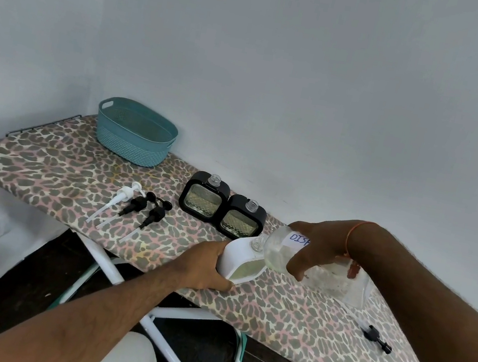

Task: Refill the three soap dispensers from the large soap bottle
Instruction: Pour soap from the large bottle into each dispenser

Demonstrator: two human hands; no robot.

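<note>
The left hand (pixel 206 266) grips the white soap dispenser (pixel 241 259), fingers curled round its side, on the near edge of the ironing board (pixel 51 167). The right hand (pixel 314 245) clamps the large clear soap bottle (pixel 312 262), tipped w/ its mouth at the dispenser's open neck. Two black dispensers (pixel 204 197) (pixel 243 218) stand just behind, touching, necks open. Three pumps lie to the left: one white pump (pixel 120 196), two black pumps (pixel 134 204) (pixel 155 215). A teal basket (pixel 134 133) sits at the far end, and a black cap (pixel 376 337) lies at the right.

Three dispensers (pixel 241 258), four pump heads (pixel 134 205), one large bottle (pixel 321 268), one basket (pixel 134 133).
</note>
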